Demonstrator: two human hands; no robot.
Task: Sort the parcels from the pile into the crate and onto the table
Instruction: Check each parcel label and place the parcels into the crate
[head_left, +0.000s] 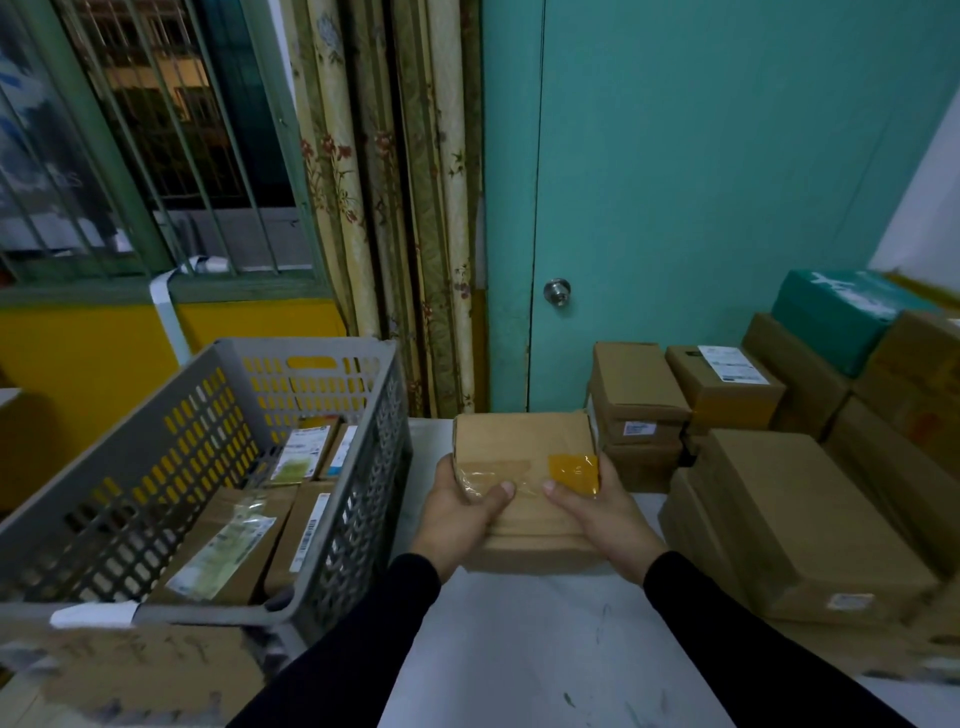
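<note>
**Parcel held over tabletop, both hands**

Both hands grip one brown parcel (524, 483) above the white tabletop (519, 649), between the crate (332, 395) and the pile (779, 467). Left hand (460, 512) curls round the parcel's left edge, thumb on top; right hand (605, 512) curls round the right edge, thumb on top, beside a patch of yellow tape (573, 474). Clear tape crosses the top face — no label visible on it.

Crate: grey, slotted walls, left of the parcel; at least four boxes inside, each with a printed white label, text too small to read.

Pile: right side, brown cartons stacked in layers — about eight countable, plus one teal box (836, 312) on top. Three cartons show white labels; print unreadable.
</note>
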